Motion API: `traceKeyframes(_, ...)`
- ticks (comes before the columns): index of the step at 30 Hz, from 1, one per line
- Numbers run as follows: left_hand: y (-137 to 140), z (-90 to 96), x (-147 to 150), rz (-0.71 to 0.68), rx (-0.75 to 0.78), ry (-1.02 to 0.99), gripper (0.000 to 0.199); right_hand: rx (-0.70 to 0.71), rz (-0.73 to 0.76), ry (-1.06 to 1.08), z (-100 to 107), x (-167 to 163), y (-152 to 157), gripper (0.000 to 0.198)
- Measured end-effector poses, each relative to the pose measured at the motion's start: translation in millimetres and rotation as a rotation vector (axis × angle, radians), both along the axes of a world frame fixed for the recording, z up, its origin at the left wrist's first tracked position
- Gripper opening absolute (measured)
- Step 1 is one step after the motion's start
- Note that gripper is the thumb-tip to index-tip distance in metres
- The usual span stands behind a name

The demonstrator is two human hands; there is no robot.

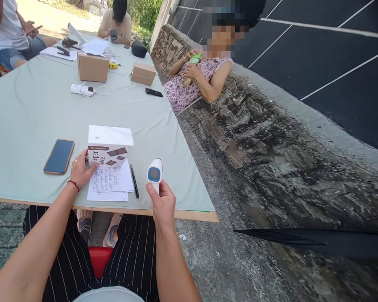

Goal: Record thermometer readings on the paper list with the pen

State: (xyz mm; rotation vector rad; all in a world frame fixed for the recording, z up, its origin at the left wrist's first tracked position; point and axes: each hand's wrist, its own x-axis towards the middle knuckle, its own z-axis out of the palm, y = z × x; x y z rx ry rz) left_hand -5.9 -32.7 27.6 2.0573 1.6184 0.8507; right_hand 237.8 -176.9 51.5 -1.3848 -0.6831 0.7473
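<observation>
My right hand (164, 202) is closed round the handle of a white infrared thermometer (158, 164) with a blue-rimmed screen, held upright by the table's front edge. My left hand (81, 171) grips the lower left corner of a white and brown box (111, 136) printed "Super Meal", thumb in front and fingertips partly hidden at its side. Under the box's front lie printed sheets (108, 196). A black pen (134, 181) rests along their right side. To the left of my left hand is a phone (59, 157) with an orange-brown rim, screen dark.
Farther up the cloth-covered table (25, 126) stand two cardboard boxes (93, 68), a white corded device (82, 89), a black handheld item (154, 92) and a black case (139, 49). Several people sit around; one at right holds a green-topped container (195, 58). A stone wall (255, 138) runs along the right.
</observation>
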Motion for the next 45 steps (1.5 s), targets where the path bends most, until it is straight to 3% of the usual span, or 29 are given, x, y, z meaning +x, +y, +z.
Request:
traceKeyframes(6, 1, 0.1, 0, 0.008, -0.004, 0.0, 0.061, 0.011, 0.025, -0.022, 5, -2, -3, 0.055)
traceKeyframes(10, 0, 3.8, 1, 0.034, -0.022, 0.043, 0.058, -0.043, 0.049, -0.125, -9, 6, 2, 0.058)
traceKeyframes(12, 0, 5.8, 1, 0.046, -0.034, 0.062, 0.058, -0.153, 0.038, -0.282, -20, 15, 9, 0.059)
traceKeyframes(17, -1, 7.6, 2, 0.06, -0.062, 0.096, 0.056, -0.597, 0.022, -0.848, -45, 47, 31, 0.052)
traceKeyframes(20, -2, 7.1, 4, 0.085, -0.068, 0.125, 0.057, -0.663, 0.026, -0.962, -54, 63, 39, 0.048)
traceKeyframes(22, -2, 6.5, 5, 0.105, -0.068, 0.143, 0.057, -0.618, -0.007, -1.023, -57, 68, 41, 0.047)
traceKeyframes(25, -2, 5.4, 6, 0.11, -0.059, 0.165, 0.057, -0.405, -0.085, -1.095, -61, 60, 41, 0.045)
traceKeyframes(28, -2, 4.7, 6, 0.102, -0.056, 0.186, 0.056, -0.236, 0.069, -1.032, -64, 35, 41, 0.037)
traceKeyframes(31, -3, 4.7, 6, 0.1, -0.061, 0.186, 0.055, -0.276, 0.232, -1.017, -65, 9, 45, 0.035)
traceKeyframes(36, -6, 4.8, 8, 0.101, -0.061, 0.204, 0.049, -0.361, 0.275, -1.029, -62, -1, 52, 0.042)
traceKeyframes(39, -6, 4.0, 9, 0.1, -0.064, 0.209, 0.047, -0.248, 0.275, -0.851, -63, 8, 49, 0.043)
traceKeyframes(42, -6, 3.0, 10, 0.101, -0.056, 0.202, 0.046, -0.093, 0.231, -0.537, -66, 15, 39, 0.04)
traceKeyframes(45, -6, 2.3, 11, 0.097, -0.049, 0.195, 0.045, -0.061, 0.216, -0.245, -67, 12, 29, 0.044)
